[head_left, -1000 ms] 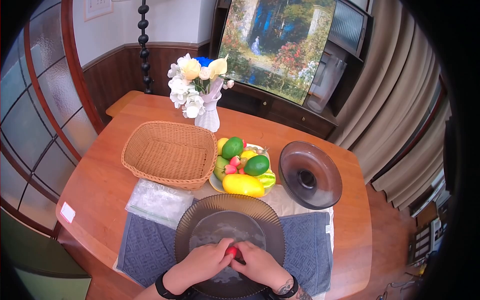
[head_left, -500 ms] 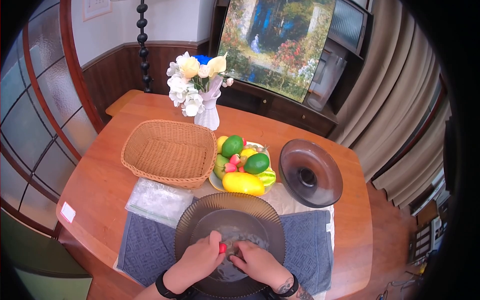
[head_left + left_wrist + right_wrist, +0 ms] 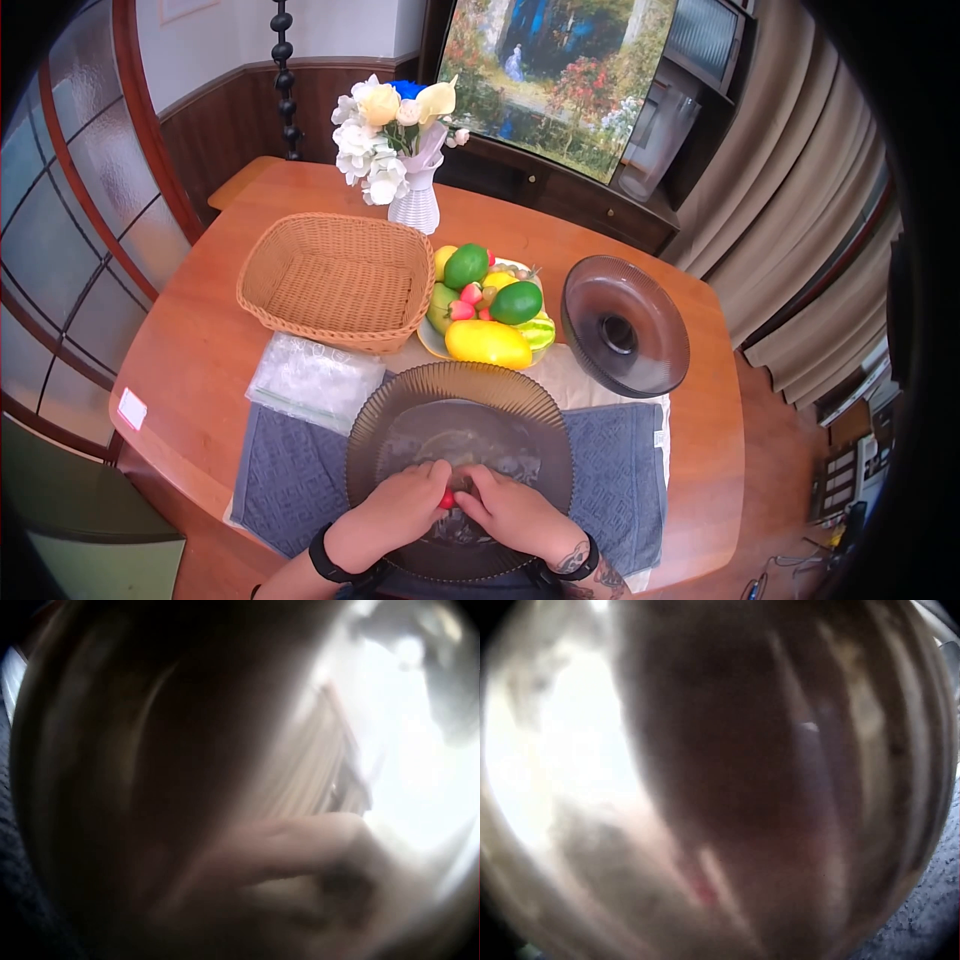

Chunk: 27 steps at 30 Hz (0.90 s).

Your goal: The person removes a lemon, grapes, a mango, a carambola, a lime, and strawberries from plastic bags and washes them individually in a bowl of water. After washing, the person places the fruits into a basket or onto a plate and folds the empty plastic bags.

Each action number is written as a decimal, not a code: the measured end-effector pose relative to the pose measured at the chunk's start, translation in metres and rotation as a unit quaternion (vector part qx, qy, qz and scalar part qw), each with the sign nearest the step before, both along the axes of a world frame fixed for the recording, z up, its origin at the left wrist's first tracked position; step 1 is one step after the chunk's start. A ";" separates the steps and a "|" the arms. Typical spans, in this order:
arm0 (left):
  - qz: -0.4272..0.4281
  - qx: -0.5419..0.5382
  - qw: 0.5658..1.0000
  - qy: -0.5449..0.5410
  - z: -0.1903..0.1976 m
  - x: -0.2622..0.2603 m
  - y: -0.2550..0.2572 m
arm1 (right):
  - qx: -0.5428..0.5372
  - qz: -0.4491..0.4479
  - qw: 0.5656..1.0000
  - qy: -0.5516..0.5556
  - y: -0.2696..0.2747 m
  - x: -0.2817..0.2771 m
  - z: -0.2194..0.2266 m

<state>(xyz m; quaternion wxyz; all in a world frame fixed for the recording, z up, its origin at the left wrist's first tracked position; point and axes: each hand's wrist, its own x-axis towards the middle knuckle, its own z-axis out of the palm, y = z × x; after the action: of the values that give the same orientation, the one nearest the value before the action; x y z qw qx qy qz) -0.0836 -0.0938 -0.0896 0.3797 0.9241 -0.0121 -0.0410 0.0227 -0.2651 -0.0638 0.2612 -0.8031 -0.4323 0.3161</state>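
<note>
A small round red fruit shows between both hands, low over a large ribbed, smoky-glass bowl with water in it. My left hand pinches the fruit from the left, thumb and fingers curled about it. From the other side my right hand comes in, thumb and bent fingertips right at the fruit; I cannot tell whether they grip it. Blurred fingers and bright glass fill the left wrist view. A red patch of the fruit appears in the dim right wrist view.
Under the bowl lies a blue-grey towel. Beyond stand a wicker basket, a plate heaped with fruit and a smoky-glass ring-shaped dish. A clear plastic bag lies left, a flower vase at the back.
The hands parted half a second ago, with the fruit in the left one, and have come together again around it. The head view has tipped slightly downward.
</note>
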 end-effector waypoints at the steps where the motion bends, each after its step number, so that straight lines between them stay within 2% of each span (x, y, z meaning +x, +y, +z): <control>1: 0.022 0.002 1.000 -0.001 -0.002 0.000 0.000 | 0.025 -0.010 0.999 -0.017 0.000 0.000 -0.001; 2: 0.022 0.001 1.000 -0.001 -0.002 0.001 0.000 | 0.024 -0.010 1.000 -0.017 0.000 0.000 0.000; 4: -0.005 -0.039 0.999 -0.012 -0.003 0.003 0.001 | -0.017 0.051 0.997 -0.061 0.001 0.001 0.004; 8: -0.004 -0.076 0.997 0.000 0.006 0.004 0.000 | 0.001 0.061 0.996 -0.072 0.001 0.000 0.004; 11: 0.021 -0.070 0.997 0.016 0.008 0.001 -0.001 | -0.016 0.037 0.998 -0.048 0.005 0.002 0.011; 14: 0.038 -0.055 0.996 0.054 0.006 -0.001 -0.001 | 0.016 0.002 0.998 -0.053 0.006 0.002 0.011; 16: 0.028 -0.077 0.997 0.011 0.004 -0.001 -0.001 | 0.073 0.009 0.996 -0.044 0.007 0.002 0.011; 23: 0.041 -0.071 0.997 -0.015 0.007 0.002 -0.004 | 0.069 0.016 0.997 -0.022 0.009 0.001 0.013; 25: 0.026 -0.089 0.995 -0.043 0.009 0.002 -0.004 | 0.069 -0.028 0.997 -0.006 0.008 0.000 0.012; 27: 0.021 -0.089 0.994 -0.054 0.011 0.004 -0.003 | 0.066 -0.036 0.997 -0.011 0.009 0.000 0.014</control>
<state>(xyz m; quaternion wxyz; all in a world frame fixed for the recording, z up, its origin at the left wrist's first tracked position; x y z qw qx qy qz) -0.0798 -0.0970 -0.0789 0.4598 0.8877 -0.0167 0.0177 0.0230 -0.2564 -0.0499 0.3200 -0.8026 -0.4259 0.2684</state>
